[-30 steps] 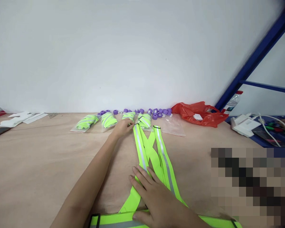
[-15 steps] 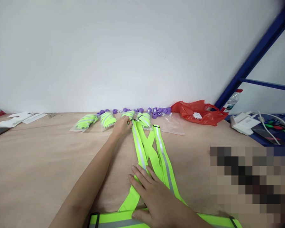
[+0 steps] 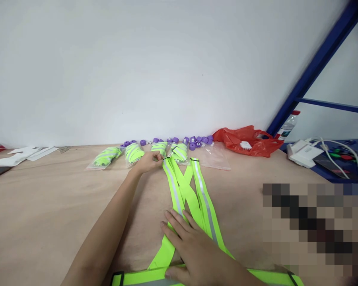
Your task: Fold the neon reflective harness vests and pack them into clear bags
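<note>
A neon yellow reflective strap vest (image 3: 208, 198) with grey stripes lies spread on the table, its shoulder straps crossing and running away from me. At the far end of the left strap, my left hand (image 3: 149, 161) pinches the black buckle (image 3: 166, 158). My right hand (image 3: 195, 248) rests flat across the straps nearer to me, fingers stretched out, pressing on them. Another black buckle (image 3: 194, 159) sits at the end of the right strap. The waist band (image 3: 155, 276) crosses the bottom of the view, partly covered by my right hand and forearm.
Bagged yellow straps (image 3: 107, 156) line the back, near purple round pieces (image 3: 198, 142). A clear bag (image 3: 216, 159) and a red plastic bag (image 3: 258, 145) lie to their right. White chargers (image 3: 304, 153) sit beside a blue frame (image 3: 322, 67). White papers (image 3: 26, 154) lie at left.
My left hand has shifted slightly left and toward me with the strap's end, and the buckle has turned a little. My right hand stays flat in place. The view has shifted slightly.
</note>
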